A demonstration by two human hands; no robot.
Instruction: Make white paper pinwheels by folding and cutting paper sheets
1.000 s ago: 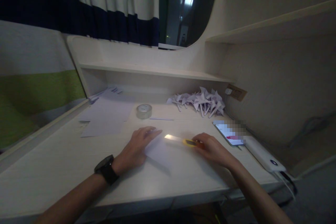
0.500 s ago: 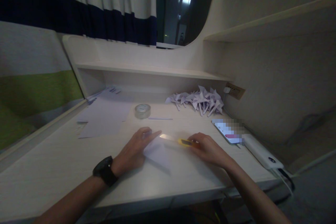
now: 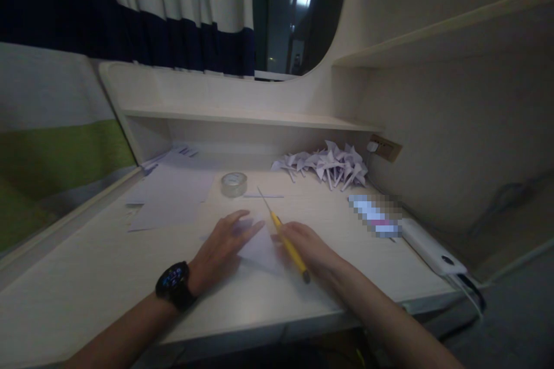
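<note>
My left hand [image 3: 223,248] lies flat on a small white folded sheet of paper [image 3: 259,248] on the pale wooden desk [image 3: 99,277], fingers spread. My right hand [image 3: 309,253] grips a yellow utility knife [image 3: 288,245]. Its long blade points away from me, toward the tape roll, along the sheet's right edge. A black watch sits on my left wrist.
A clear tape roll [image 3: 234,184] and a thin paper strip [image 3: 263,196] lie behind the hands. Loose white sheets [image 3: 173,193] lie at the left, a heap of folded paper pinwheels [image 3: 331,164] at back right. A phone [image 3: 374,216] and white power bank [image 3: 433,248] rest at the right edge.
My right hand has lifted the yellow knife from lying sideways on the desk and turned it so the blade points away from me, moving left to the sheet. My left hand stays on the paper.
</note>
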